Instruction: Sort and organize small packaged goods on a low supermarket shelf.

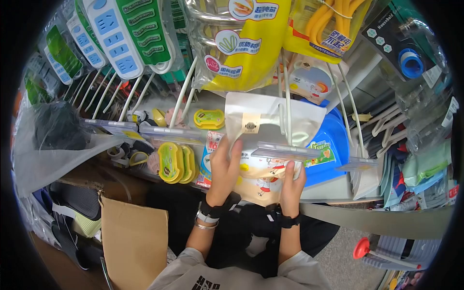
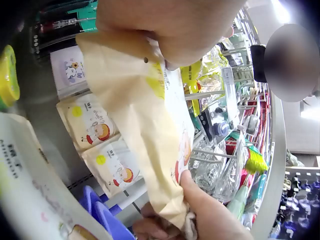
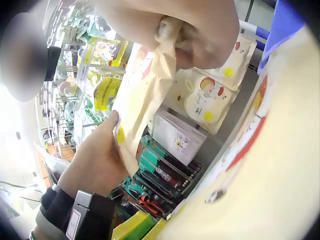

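Both hands hold one cream-coloured plastic pouch [image 1: 258, 186] printed with a cartoon figure, in front of the shelf. My left hand [image 1: 223, 166] grips its left edge, thumb and fingers on either side. At the lower right corner, my right hand [image 1: 292, 186] pinches the crumpled edge, thumb on the printed face. The left wrist view shows the pouch [image 2: 145, 135] running from the left hand [image 2: 175, 25] to the right hand [image 2: 210, 210]. Right behind it, a larger white and silver pouch [image 1: 302, 118] overlaps a hook and a clear label holder [image 1: 285, 151].
Yellow-green boxes [image 1: 169, 162] stand left of the hands, and a blue basin [image 1: 333, 154] is at the right. Wire hooks carry power strips [image 1: 113, 36] and yellow packs [image 1: 256, 63] above. A cardboard flap [image 1: 133, 241] stands at lower left, a red plunger [image 1: 361, 248] at lower right.
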`<act>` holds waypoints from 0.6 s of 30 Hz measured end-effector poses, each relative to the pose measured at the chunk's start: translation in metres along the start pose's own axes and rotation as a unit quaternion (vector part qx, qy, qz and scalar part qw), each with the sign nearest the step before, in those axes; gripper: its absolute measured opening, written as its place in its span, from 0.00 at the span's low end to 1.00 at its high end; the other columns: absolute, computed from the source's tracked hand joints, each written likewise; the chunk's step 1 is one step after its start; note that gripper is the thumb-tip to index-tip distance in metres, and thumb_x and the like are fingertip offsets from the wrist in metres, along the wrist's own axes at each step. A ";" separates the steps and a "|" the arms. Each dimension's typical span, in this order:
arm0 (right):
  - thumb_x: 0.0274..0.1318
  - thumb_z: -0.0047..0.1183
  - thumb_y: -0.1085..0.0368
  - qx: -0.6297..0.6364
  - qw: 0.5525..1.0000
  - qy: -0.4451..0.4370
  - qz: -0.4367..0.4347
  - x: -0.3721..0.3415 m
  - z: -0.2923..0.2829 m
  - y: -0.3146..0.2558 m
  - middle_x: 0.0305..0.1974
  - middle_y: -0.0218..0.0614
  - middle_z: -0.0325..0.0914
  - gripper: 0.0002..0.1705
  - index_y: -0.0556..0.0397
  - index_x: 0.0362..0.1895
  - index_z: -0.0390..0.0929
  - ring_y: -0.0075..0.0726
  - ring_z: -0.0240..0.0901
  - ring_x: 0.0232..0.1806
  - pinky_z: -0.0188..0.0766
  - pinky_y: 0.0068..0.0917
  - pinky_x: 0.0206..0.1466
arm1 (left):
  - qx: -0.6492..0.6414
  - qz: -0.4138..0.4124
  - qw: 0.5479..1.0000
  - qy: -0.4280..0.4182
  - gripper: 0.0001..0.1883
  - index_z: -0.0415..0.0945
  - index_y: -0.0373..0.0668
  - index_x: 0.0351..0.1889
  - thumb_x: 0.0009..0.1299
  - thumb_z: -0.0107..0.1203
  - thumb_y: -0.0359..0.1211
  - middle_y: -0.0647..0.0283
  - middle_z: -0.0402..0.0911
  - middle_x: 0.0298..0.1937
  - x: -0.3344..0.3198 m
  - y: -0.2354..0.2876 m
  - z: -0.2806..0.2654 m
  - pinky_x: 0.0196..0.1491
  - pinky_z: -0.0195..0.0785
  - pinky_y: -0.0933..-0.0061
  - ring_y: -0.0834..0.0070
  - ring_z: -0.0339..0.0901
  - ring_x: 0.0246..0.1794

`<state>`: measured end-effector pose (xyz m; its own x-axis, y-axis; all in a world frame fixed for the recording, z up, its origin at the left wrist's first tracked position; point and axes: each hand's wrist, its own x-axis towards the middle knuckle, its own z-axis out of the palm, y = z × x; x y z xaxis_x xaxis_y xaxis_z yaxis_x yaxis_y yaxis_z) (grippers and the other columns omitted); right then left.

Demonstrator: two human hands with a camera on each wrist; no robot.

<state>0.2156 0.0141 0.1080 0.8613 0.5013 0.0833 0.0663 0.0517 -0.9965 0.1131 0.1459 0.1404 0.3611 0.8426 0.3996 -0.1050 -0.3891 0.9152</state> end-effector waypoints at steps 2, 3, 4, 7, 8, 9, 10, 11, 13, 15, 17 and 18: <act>0.67 0.49 0.60 -0.009 1.000 0.001 -0.006 0.013 0.002 0.001 0.48 0.41 0.76 0.21 0.65 0.55 0.70 0.29 0.70 0.48 0.65 0.27 0.55 | -0.002 -0.020 1.000 -0.007 0.13 0.73 0.31 0.46 0.74 0.49 0.33 0.57 0.75 0.25 0.012 -0.004 0.004 0.27 0.59 0.75 0.78 0.66 0.23; 0.67 0.49 0.61 0.004 1.000 0.002 0.012 0.019 0.003 0.001 0.49 0.41 0.76 0.21 0.66 0.56 0.70 0.29 0.70 0.48 0.65 0.27 0.55 | -0.009 -0.024 1.000 -0.007 0.13 0.73 0.31 0.46 0.74 0.49 0.34 0.57 0.75 0.25 0.018 -0.012 0.007 0.27 0.59 0.75 0.78 0.65 0.23; 0.66 0.49 0.61 0.018 0.999 0.003 0.029 0.025 0.005 0.000 0.49 0.41 0.76 0.21 0.66 0.56 0.69 0.29 0.70 0.48 0.65 0.26 0.55 | -0.012 -0.026 1.000 -0.009 0.14 0.73 0.30 0.46 0.74 0.50 0.34 0.57 0.75 0.25 0.025 -0.017 0.010 0.27 0.59 0.74 0.78 0.64 0.23; 0.68 0.47 0.62 0.028 0.999 0.018 0.006 0.034 0.007 0.001 0.47 0.39 0.76 0.21 0.64 0.57 0.69 0.28 0.69 0.48 0.65 0.26 0.54 | -0.018 -0.025 0.999 -0.016 0.16 0.72 0.30 0.48 0.74 0.51 0.36 0.57 0.74 0.24 0.046 -0.026 0.016 0.27 0.59 0.74 0.78 0.62 0.23; 0.68 0.46 0.62 0.028 0.999 0.038 -0.002 0.033 0.008 0.000 0.46 0.39 0.76 0.20 0.64 0.57 0.69 0.28 0.69 0.47 0.65 0.26 0.54 | -0.020 -0.037 0.999 -0.016 0.16 0.73 0.30 0.48 0.74 0.51 0.36 0.57 0.75 0.25 0.051 -0.028 0.017 0.28 0.60 0.74 0.78 0.62 0.23; 0.68 0.45 0.62 0.029 0.998 0.058 -0.009 0.032 0.008 -0.002 0.45 0.38 0.76 0.19 0.63 0.56 0.69 0.27 0.68 0.47 0.65 0.26 0.54 | -0.022 -0.049 0.998 -0.016 0.16 0.73 0.30 0.48 0.74 0.51 0.37 0.57 0.75 0.26 0.055 -0.029 0.018 0.29 0.60 0.74 0.77 0.63 0.24; 0.69 0.45 0.62 -0.002 0.997 0.074 -0.011 0.028 0.005 -0.004 0.44 0.38 0.75 0.18 0.62 0.55 0.69 0.28 0.68 0.46 0.64 0.26 0.54 | -0.024 -0.063 0.998 -0.018 0.16 0.73 0.31 0.48 0.74 0.51 0.37 0.57 0.75 0.27 0.058 -0.031 0.019 0.29 0.61 0.74 0.77 0.64 0.24; 0.69 0.44 0.62 -0.034 0.995 0.090 -0.012 0.020 0.001 -0.007 0.44 0.38 0.74 0.17 0.62 0.55 0.69 0.29 0.68 0.46 0.64 0.26 0.53 | -0.025 -0.052 0.998 -0.008 0.17 0.73 0.31 0.48 0.74 0.50 0.38 0.56 0.76 0.28 0.060 -0.034 0.021 0.31 0.62 0.73 0.76 0.65 0.26; 0.69 0.42 0.63 -0.062 0.991 0.115 -0.022 -0.001 -0.002 -0.012 0.43 0.39 0.73 0.16 0.62 0.53 0.69 0.31 0.68 0.45 0.64 0.27 0.54 | -0.026 -0.030 0.999 0.011 0.18 0.73 0.31 0.49 0.75 0.50 0.39 0.53 0.78 0.32 0.064 -0.041 0.023 0.34 0.65 0.73 0.74 0.68 0.28; 0.69 0.42 0.64 -0.054 0.989 0.128 -0.041 -0.031 0.005 -0.016 0.44 0.40 0.72 0.15 0.62 0.52 0.69 0.33 0.68 0.46 0.63 0.28 0.55 | -0.016 0.028 0.999 0.014 0.19 0.72 0.30 0.50 0.75 0.49 0.40 0.47 0.80 0.38 0.072 -0.047 0.026 0.41 0.67 0.68 0.64 0.75 0.34; 0.69 0.43 0.63 -0.105 0.985 0.095 -0.094 -0.061 0.006 -0.010 0.42 0.39 0.74 0.20 0.65 0.57 0.66 0.29 0.68 0.41 0.66 0.26 0.50 | 0.000 0.052 0.999 0.017 0.20 0.72 0.30 0.50 0.75 0.49 0.40 0.43 0.81 0.40 0.077 -0.040 0.027 0.43 0.68 0.65 0.55 0.78 0.37; 0.69 0.42 0.64 -0.127 0.984 0.059 -0.112 -0.074 0.007 -0.018 0.41 0.39 0.75 0.19 0.65 0.56 0.66 0.29 0.69 0.41 0.66 0.26 0.50 | 0.027 0.047 0.998 0.024 0.20 0.72 0.30 0.51 0.75 0.49 0.41 0.42 0.80 0.40 0.081 -0.043 0.029 0.43 0.68 0.64 0.52 0.78 0.38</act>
<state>0.1472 -0.0181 0.1196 0.8618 0.3981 0.3143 0.3722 -0.0754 -0.9251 0.1742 0.2202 0.1320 0.3067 0.8176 0.4874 -0.0865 -0.4860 0.8697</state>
